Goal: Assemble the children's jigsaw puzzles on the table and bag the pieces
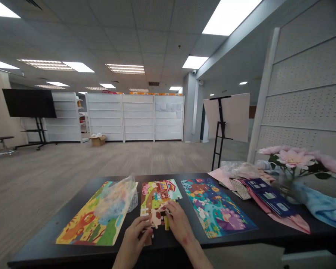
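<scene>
A partly joined jigsaw puzzle with a farm picture lies in the middle of the black table, a red barn at its far end and gaps along the near edge. My left hand is at its near left corner, fingers curled around a small puzzle piece. Over the near right part of the puzzle, my right hand has its fingertips pinched on a small piece, mostly hidden by the fingers. A yellow piece sits just below the right fingers.
Left lies an orange and green picture sheet under a clear plastic bag; right, a blue animal picture sheet. Farther right are a dark blue booklet, pink cloth, a flower vase and blue cloth on the table.
</scene>
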A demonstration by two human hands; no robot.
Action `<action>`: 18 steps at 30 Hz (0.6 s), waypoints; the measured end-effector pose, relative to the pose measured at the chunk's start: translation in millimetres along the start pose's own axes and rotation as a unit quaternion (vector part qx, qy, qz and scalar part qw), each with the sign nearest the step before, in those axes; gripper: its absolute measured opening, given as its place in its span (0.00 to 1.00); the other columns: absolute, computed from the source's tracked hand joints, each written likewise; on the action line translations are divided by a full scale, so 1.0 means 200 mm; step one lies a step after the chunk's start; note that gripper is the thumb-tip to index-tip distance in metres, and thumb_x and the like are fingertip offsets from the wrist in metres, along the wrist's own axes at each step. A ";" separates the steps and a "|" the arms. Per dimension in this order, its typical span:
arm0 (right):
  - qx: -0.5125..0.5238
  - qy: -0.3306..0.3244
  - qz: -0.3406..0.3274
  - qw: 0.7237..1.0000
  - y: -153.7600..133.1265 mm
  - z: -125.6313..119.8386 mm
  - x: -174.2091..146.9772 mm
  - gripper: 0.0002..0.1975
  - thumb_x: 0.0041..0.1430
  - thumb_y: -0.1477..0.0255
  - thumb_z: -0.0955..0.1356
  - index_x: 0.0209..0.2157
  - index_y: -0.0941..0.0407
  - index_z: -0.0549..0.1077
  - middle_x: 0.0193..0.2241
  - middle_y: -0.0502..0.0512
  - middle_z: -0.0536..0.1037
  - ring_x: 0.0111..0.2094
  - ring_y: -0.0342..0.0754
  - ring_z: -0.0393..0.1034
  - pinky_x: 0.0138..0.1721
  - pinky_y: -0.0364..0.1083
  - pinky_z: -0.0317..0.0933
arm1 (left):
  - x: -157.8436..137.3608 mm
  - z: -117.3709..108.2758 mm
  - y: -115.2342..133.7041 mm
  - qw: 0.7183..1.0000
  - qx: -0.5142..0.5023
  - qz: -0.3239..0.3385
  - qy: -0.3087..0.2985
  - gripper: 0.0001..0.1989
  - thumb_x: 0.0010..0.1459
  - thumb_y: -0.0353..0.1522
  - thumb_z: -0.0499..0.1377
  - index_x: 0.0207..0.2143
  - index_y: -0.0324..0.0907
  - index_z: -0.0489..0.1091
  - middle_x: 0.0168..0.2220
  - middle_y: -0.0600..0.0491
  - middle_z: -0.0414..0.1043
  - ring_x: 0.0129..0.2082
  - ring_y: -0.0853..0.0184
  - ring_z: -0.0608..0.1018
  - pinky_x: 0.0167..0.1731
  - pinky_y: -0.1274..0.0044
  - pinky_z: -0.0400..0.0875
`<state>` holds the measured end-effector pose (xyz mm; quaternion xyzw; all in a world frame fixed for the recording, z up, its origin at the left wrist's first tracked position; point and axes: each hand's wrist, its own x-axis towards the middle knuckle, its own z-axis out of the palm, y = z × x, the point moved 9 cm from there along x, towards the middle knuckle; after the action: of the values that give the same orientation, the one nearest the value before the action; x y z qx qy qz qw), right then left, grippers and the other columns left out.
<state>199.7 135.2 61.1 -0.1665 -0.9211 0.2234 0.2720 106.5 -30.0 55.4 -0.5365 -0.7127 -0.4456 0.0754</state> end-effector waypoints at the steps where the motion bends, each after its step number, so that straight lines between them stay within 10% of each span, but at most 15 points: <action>1: -0.005 -0.001 0.001 1.000 -0.01 0.00 0.00 0.15 0.61 0.73 0.65 0.48 0.52 0.77 0.57 0.57 0.75 0.62 0.56 0.64 0.65 0.56 0.55 | 0.00 0.02 0.00 0.999 0.024 -0.013 -0.024 0.10 0.63 0.41 0.62 0.40 0.47 0.79 0.54 0.45 0.76 0.55 0.53 0.78 0.54 0.67 0.75; 5: -0.018 -0.041 0.000 0.999 -0.04 0.02 -0.02 0.26 0.52 0.73 0.68 0.55 0.52 0.73 0.61 0.58 0.71 0.65 0.58 0.59 0.68 0.57 0.48 | -0.06 0.11 0.00 0.986 0.109 -0.021 -0.125 0.27 0.46 0.31 0.72 0.50 0.49 0.75 0.65 0.46 0.66 0.65 0.46 0.67 0.62 0.56 0.66; 10: -0.015 -0.076 0.012 0.997 -0.04 0.04 -0.02 0.29 0.51 0.74 0.66 0.57 0.52 0.71 0.63 0.57 0.68 0.67 0.58 0.55 0.68 0.57 0.43 | -0.13 0.08 0.01 0.986 0.099 0.059 -0.122 0.16 0.60 0.31 0.62 0.49 0.55 0.75 0.62 0.55 0.70 0.62 0.53 0.72 0.60 0.61 0.68; 18: -0.008 -0.060 -0.002 0.998 -0.07 0.03 -0.02 0.21 0.56 0.70 0.67 0.52 0.49 0.74 0.56 0.55 0.73 0.62 0.55 0.61 0.67 0.55 0.44 | -0.01 -0.09 0.00 0.995 -0.009 -0.004 -0.096 0.18 0.71 0.45 0.48 0.52 0.52 0.73 0.45 0.54 0.83 0.43 0.61 0.84 0.42 0.79 0.78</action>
<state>196.7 120.3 62.9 -0.1533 -0.9378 0.2249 0.2154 101.5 -43.2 65.1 -0.5750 -0.7147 -0.3982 0.0003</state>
